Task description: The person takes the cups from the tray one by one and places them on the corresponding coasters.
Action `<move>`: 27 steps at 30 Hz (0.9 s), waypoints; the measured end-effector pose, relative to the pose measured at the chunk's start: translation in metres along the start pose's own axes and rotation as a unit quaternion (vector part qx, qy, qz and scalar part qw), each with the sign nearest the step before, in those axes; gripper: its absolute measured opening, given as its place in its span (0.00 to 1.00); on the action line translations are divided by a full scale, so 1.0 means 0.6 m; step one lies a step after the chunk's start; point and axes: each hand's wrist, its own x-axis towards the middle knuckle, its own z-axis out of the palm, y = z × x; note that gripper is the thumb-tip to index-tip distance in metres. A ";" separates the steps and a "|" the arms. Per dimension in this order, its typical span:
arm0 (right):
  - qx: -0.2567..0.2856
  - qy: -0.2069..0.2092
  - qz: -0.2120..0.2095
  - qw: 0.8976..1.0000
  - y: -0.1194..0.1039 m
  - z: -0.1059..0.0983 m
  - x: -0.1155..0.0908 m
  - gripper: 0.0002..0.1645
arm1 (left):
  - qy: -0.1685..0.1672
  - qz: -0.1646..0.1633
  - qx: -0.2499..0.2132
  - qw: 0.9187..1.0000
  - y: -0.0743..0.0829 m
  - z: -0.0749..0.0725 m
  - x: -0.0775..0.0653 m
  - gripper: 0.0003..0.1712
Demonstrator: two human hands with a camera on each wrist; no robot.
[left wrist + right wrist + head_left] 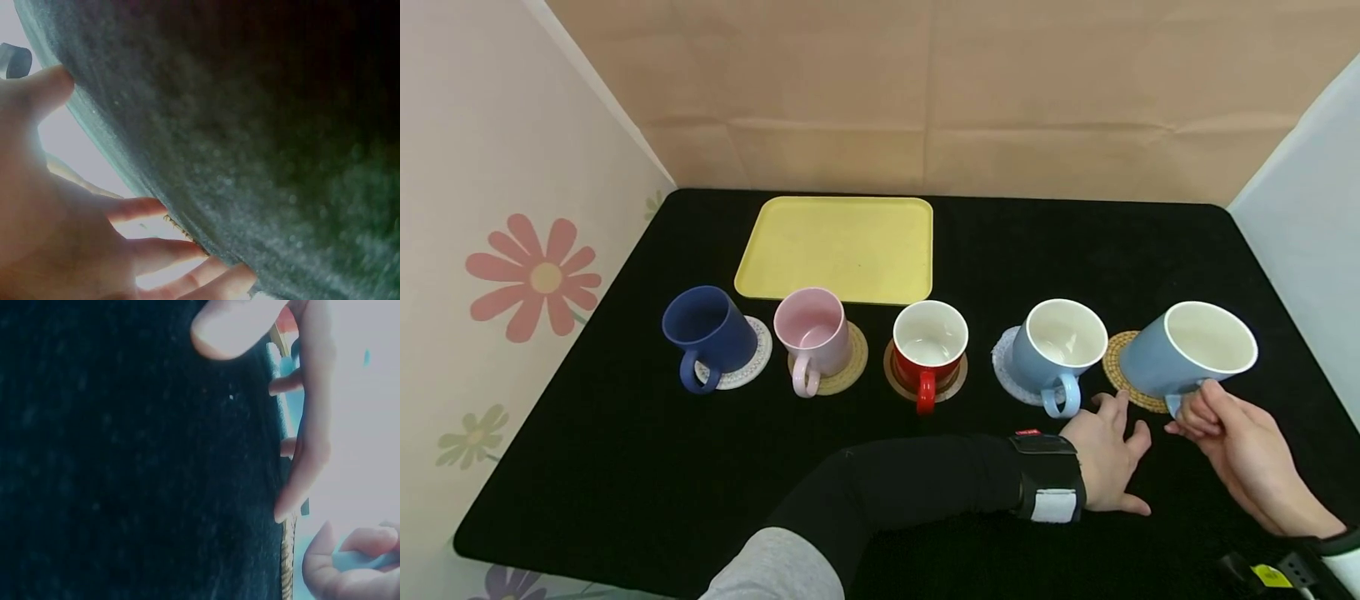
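My right hand (pixel 1247 458) pinches the handle of the rightmost light blue mug (pixel 1157 358); the curled fingers round the light blue handle (pixel 359 559) also appear in the right wrist view. That mug is over a woven coaster (pixel 1118 358), partly covering it; whether its base touches is hard to tell. My left hand (pixel 1101 458) reaches across with fingers spread, fingertips near the coaster's front edge. In the left wrist view, the left hand (pixel 69 219) has its fingertips at the dark tabletop by the woven edge. A second light blue mug (pixel 1037 358) stands on a pale blue coaster (pixel 1003 367).
To the left stand a red mug (pixel 917 367), a pink mug (pixel 827 346) and a dark blue mug (pixel 722 333), each on a round coaster. Behind them lies a yellow tray (pixel 842 250). Walls border the black table (pixel 662 475) at the back and sides.
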 end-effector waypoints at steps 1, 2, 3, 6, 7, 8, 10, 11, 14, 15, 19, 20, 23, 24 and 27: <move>-0.003 -0.001 -0.002 1.000 0.001 -0.001 0.000 0.21 | 0.001 0.001 -0.002 1.000 0.000 0.000 0.000 0.54; -0.007 -0.002 -0.004 1.000 0.001 -0.002 0.000 0.21 | 0.002 0.002 -0.003 1.000 0.001 0.001 0.000 0.55; -0.010 -0.003 -0.007 1.000 0.002 -0.003 -0.001 0.21 | 0.003 0.002 -0.003 1.000 0.001 0.001 0.000 0.55; -0.013 -0.006 -0.011 1.000 0.003 -0.005 -0.001 0.22 | 0.004 0.001 0.000 1.000 0.000 0.001 0.000 0.55; -0.014 -0.006 -0.011 1.000 0.004 -0.006 -0.001 0.22 | 0.004 0.000 0.002 1.000 0.000 0.001 -0.001 0.55; -0.013 -0.006 -0.011 1.000 0.004 -0.006 -0.001 0.22 | 0.004 -0.001 0.003 1.000 0.000 0.001 -0.001 0.55; -0.012 -0.004 -0.010 1.000 0.003 -0.006 -0.001 0.22 | 0.004 -0.001 0.005 1.000 -0.001 0.000 -0.001 0.55; -0.011 -0.002 -0.008 1.000 0.002 -0.005 -0.001 0.21 | 0.005 -0.002 0.005 1.000 -0.001 -0.001 -0.001 0.55; -0.016 0.007 0.001 1.000 -0.002 -0.003 -0.002 0.21 | 0.006 -0.003 0.004 1.000 0.000 -0.001 -0.002 0.54; -0.019 0.012 0.005 1.000 -0.003 -0.002 -0.003 0.21 | 0.006 -0.003 0.004 1.000 0.000 -0.002 -0.002 0.54; -0.052 0.054 0.030 0.997 -0.002 -0.013 -0.006 0.24 | 0.007 -0.005 0.004 1.000 0.001 -0.002 -0.001 0.54; -0.088 0.069 0.036 0.993 0.001 -0.020 -0.006 0.24 | 0.007 -0.005 0.004 1.000 0.002 -0.002 -0.001 0.54; -0.205 0.145 0.041 0.967 0.027 -0.060 -0.003 0.21 | 0.008 -0.008 0.008 1.000 0.003 -0.001 -0.001 0.54; -0.245 0.174 0.043 0.953 0.037 -0.077 -0.001 0.19 | 0.008 -0.009 0.008 1.000 0.003 -0.001 -0.001 0.54; -0.306 0.257 0.034 0.916 0.059 -0.122 0.006 0.16 | 0.009 -0.008 0.002 1.000 0.002 0.002 -0.005 0.53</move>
